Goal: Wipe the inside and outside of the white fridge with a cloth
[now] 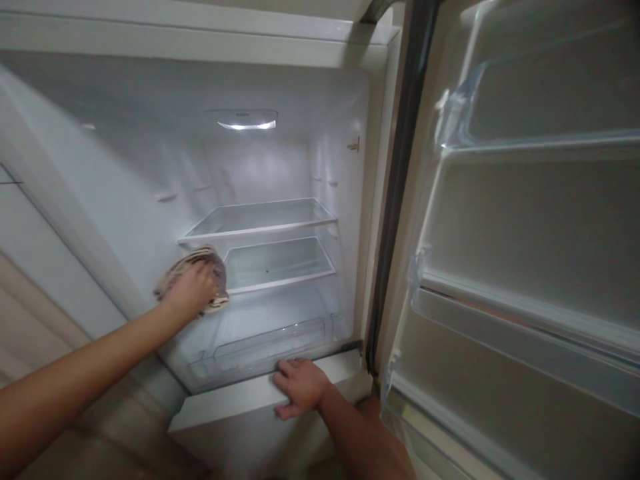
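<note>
An open fridge compartment [345, 220] with white inner walls fills the view. My left hand [193, 288] is closed on a beige and brown cloth [216, 270] and presses it against the left inner wall, beside the front corner of the lower glass shelf [280, 267]. My right hand [300, 387] lies on the white front ledge [230, 400] at the bottom of the compartment, fingers curled over its edge and holding nothing loose. An upper glass shelf [260, 219] sits above.
A clear drawer [270, 343] lies at the compartment's bottom. The fridge door [525, 253] stands open on the right with bare door racks. The interior lamp [247, 121] glows on the ceiling. Tiled floor shows at lower left.
</note>
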The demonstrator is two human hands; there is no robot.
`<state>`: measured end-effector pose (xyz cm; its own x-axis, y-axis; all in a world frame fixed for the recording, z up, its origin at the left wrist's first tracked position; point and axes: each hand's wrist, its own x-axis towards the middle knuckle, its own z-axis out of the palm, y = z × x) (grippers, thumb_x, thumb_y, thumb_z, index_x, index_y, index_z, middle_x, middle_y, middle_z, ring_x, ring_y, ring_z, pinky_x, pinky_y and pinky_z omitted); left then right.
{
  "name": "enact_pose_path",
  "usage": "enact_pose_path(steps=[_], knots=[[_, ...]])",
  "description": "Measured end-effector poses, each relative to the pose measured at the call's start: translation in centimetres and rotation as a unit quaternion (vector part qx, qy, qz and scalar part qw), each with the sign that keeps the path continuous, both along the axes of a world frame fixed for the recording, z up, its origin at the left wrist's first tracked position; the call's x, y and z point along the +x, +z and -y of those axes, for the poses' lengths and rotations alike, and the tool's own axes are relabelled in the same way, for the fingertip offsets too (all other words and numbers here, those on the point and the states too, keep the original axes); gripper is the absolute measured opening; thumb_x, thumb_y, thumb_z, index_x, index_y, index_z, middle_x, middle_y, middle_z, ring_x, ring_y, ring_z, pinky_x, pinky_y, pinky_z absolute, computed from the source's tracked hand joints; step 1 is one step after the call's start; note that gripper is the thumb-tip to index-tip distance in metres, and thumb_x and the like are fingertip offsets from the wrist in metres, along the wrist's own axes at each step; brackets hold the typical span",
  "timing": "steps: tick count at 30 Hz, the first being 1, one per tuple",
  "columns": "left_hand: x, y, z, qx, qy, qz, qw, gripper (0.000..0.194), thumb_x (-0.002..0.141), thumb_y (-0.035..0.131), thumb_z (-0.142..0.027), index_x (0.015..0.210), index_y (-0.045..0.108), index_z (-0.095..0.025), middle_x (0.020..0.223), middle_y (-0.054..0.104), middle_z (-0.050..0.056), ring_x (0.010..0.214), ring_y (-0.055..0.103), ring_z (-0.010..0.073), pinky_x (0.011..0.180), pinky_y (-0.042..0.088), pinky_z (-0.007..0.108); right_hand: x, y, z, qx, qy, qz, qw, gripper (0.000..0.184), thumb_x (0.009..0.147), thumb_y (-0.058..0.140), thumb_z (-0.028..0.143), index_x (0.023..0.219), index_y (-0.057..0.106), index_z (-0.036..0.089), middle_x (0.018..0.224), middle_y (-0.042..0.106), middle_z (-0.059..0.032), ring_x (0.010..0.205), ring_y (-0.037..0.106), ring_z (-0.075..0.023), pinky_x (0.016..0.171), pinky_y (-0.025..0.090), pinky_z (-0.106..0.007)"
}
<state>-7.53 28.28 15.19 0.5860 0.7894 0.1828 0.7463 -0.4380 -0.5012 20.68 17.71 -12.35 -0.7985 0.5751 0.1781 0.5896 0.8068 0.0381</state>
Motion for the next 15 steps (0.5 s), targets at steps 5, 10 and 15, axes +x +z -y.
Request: enact_pose_path(steps=[5, 10, 15], knots=[[-2.6, 1.2, -0.2, 0.035, 0.023, 0.008, 0.999, 0.048, 0.089, 0.047, -0.016, 0.124, 0.080, -0.015, 0.143, 0.070, 0.026, 0.144, 0.058, 0.0409, 0.130, 0.030, 0.063, 0.0, 0.4, 0.1, -0.002, 0.002, -0.003, 1.000, 0.070, 0.086, 0.070, 0.079, 0.118, 0.058, 0.018, 0.113, 0.061, -0.0082, 0.087, 0.062, -0.0215, 0.073, 0.050, -0.033], [-1.4, 0.2, -2.0, 0.050, 0.062, -0.025, 0.997, 0.053, 0.087, 0.047, -0.015, 0.130, 0.077, -0.007, 0.149, 0.065, 0.027, 0.149, 0.054, 0.0378, 0.132, 0.026, 0.057, 0.0, 0.0, 0.0, 0.003, 0.005, -0.005, 1.000, 0.070, 0.087, 0.068, 0.081, 0.117, 0.057, 0.018, 0.112, 0.060, -0.0082, 0.088, 0.061, -0.0207, 0.073, 0.049, -0.032], [-0.9, -0.2, -4.7, 0.049, 0.088, -0.025, 0.995, 0.055, 0.082, 0.054, -0.016, 0.132, 0.074, -0.003, 0.149, 0.065, 0.029, 0.149, 0.054, 0.0357, 0.133, 0.023, 0.050, -0.1, -0.7, -0.2, 0.016, 0.007, -0.016, 1.000, 0.070, 0.089, 0.062, 0.084, 0.116, 0.057, 0.019, 0.109, 0.059, -0.0073, 0.085, 0.061, -0.0206, 0.070, 0.048, -0.031]])
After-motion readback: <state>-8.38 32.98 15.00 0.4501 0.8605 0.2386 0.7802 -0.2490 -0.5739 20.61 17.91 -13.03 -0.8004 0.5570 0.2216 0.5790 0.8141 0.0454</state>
